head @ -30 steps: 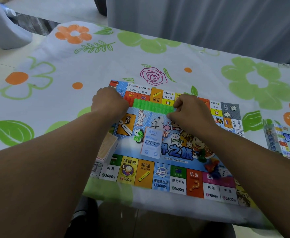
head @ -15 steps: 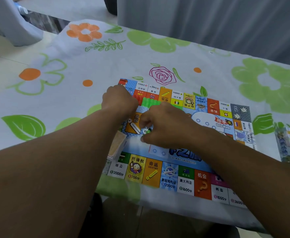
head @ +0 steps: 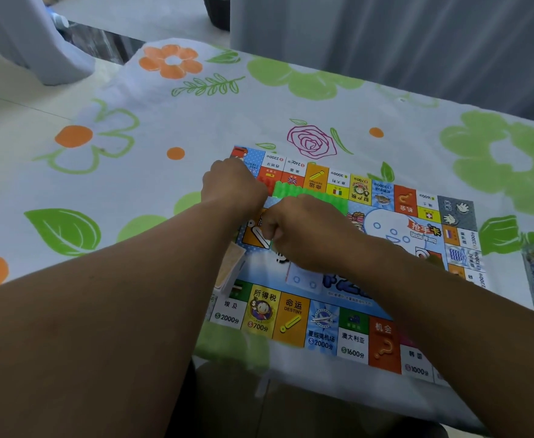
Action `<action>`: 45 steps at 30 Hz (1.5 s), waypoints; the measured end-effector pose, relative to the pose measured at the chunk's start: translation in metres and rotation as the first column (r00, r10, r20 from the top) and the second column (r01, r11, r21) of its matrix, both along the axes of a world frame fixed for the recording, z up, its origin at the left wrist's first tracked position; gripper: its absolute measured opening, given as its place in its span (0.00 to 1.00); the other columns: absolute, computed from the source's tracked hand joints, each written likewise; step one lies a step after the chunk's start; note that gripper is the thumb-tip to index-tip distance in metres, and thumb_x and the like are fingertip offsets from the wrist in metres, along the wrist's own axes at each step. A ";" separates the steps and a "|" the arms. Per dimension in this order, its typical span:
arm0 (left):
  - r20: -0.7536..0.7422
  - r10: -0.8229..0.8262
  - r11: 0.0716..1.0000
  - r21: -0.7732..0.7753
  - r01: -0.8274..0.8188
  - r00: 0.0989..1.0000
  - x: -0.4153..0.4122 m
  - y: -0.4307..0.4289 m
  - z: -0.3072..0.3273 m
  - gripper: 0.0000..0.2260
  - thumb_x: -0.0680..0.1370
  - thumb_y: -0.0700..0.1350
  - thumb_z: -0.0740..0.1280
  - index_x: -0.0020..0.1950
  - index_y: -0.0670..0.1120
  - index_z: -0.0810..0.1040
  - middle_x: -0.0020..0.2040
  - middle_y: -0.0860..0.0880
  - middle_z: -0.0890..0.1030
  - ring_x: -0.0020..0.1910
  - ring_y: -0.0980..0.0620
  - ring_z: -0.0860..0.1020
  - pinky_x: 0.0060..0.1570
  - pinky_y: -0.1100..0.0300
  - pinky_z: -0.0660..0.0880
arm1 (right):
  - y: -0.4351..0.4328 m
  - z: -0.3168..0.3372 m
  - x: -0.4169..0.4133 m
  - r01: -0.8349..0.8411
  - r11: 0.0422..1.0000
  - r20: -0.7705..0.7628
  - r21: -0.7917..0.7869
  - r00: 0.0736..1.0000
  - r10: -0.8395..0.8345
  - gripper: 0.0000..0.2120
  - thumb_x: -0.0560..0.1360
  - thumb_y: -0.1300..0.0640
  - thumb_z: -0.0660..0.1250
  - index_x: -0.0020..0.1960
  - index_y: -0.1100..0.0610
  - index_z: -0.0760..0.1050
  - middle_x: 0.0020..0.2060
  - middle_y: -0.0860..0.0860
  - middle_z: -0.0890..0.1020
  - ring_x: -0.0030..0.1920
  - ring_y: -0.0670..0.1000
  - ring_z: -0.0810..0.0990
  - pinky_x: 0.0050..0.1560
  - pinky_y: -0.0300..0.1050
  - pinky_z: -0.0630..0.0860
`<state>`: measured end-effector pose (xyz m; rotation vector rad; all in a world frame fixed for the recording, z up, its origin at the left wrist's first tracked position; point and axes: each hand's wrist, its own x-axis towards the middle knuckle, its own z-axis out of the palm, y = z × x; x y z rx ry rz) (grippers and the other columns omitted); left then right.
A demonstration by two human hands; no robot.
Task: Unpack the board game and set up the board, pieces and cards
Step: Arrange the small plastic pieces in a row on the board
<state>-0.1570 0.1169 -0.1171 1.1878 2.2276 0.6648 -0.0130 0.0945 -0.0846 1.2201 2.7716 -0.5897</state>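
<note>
One green strip (head: pixel 317 195) lies at the board's (head: pixel 291 320) eleven o'clock on the bench (head: pixel 196 121); left hand (head: pixel 234 191) grips its end, right hand (head: pixel 303 235) is curled, contents unseen. Probably light, brittle plastic: hold near both ends.

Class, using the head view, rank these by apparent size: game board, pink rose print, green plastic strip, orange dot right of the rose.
1. game board
2. pink rose print and green plastic strip: about alike; strip partly covered
3. orange dot
</note>
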 end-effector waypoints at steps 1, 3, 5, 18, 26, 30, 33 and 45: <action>0.000 -0.001 1.000 0.002 0.001 1.000 0.000 0.000 0.000 0.16 0.72 0.42 0.68 0.59 0.43 0.81 0.56 0.44 0.81 0.54 0.44 0.80 0.55 0.49 0.80 | 0.000 0.000 0.000 -0.002 1.000 -0.023 -0.002 1.000 0.002 0.11 0.73 0.66 0.67 0.47 0.52 0.81 0.43 0.52 0.82 0.46 0.56 0.79 0.44 0.49 0.77; 0.006 -0.008 1.000 -0.002 0.008 1.000 0.001 -0.001 0.002 0.15 0.72 0.43 0.69 0.57 0.44 0.81 0.55 0.44 0.81 0.53 0.44 0.80 0.54 0.49 0.81 | 0.003 0.003 0.000 0.019 1.000 -0.081 -0.001 0.997 -0.019 0.10 0.75 0.65 0.66 0.49 0.52 0.81 0.46 0.51 0.81 0.48 0.54 0.78 0.47 0.50 0.77; 0.021 -0.009 1.000 -0.006 0.009 1.000 0.001 -0.002 0.004 0.15 0.70 0.44 0.69 0.56 0.44 0.82 0.54 0.44 0.82 0.52 0.43 0.81 0.53 0.48 0.81 | 0.011 0.010 0.003 0.073 0.997 -0.138 -0.024 0.988 -0.076 0.08 0.77 0.64 0.65 0.50 0.55 0.81 0.48 0.51 0.81 0.49 0.54 0.78 0.51 0.51 0.77; 0.060 0.006 1.000 -0.025 -0.005 0.998 0.003 -0.005 0.010 0.12 0.72 0.45 0.68 0.55 0.44 0.80 0.52 0.45 0.81 0.49 0.44 0.81 0.50 0.47 0.82 | 0.060 0.012 0.097 0.472 0.878 -0.119 -0.080 0.870 -0.479 0.06 0.75 0.56 0.74 0.46 0.57 0.79 0.42 0.52 0.80 0.41 0.53 0.78 0.41 0.45 0.72; 0.045 0.006 0.999 -0.032 -0.005 0.999 0.003 -0.005 0.009 0.11 0.73 0.44 0.70 0.55 0.44 0.80 0.52 0.45 0.82 0.49 0.44 0.81 0.49 0.47 0.82 | 0.058 0.000 0.107 0.452 0.889 -0.080 -0.077 0.886 -0.458 0.09 0.73 0.53 0.77 0.47 0.56 0.80 0.39 0.51 0.80 0.37 0.51 0.76 0.42 0.47 0.73; 0.042 0.005 0.999 -0.032 -0.003 0.999 0.003 -0.005 0.009 0.12 0.75 0.44 0.70 0.57 0.44 0.80 0.53 0.45 0.82 0.49 0.44 0.81 0.48 0.49 0.82 | 0.060 -0.002 0.108 0.446 0.893 -0.051 -0.060 0.892 -0.449 0.08 0.72 0.61 0.76 0.50 0.56 0.80 0.43 0.55 0.82 0.41 0.54 0.79 0.46 0.49 0.78; 0.041 0.002 1.000 -0.029 -0.001 0.999 0.003 -0.005 0.009 0.10 0.76 0.44 0.70 0.56 0.44 0.80 0.53 0.45 0.82 0.47 0.45 0.81 0.46 0.51 0.82 | 0.062 -0.003 0.109 0.451 0.892 -0.044 -0.035 0.891 -0.452 0.09 0.73 0.67 0.72 0.50 0.56 0.81 0.46 0.56 0.83 0.46 0.57 0.80 0.49 0.52 0.79; 0.051 -0.010 0.999 -0.032 0.011 0.999 0.003 -0.007 0.011 0.10 0.77 0.43 0.70 0.58 0.44 0.79 0.53 0.46 0.82 0.46 0.47 0.80 0.41 0.54 0.79 | 0.066 -0.007 0.101 0.461 0.887 -0.100 -0.011 0.882 -0.460 0.07 0.76 0.66 0.67 0.44 0.55 0.81 0.44 0.52 0.81 0.49 0.56 0.80 0.51 0.52 0.79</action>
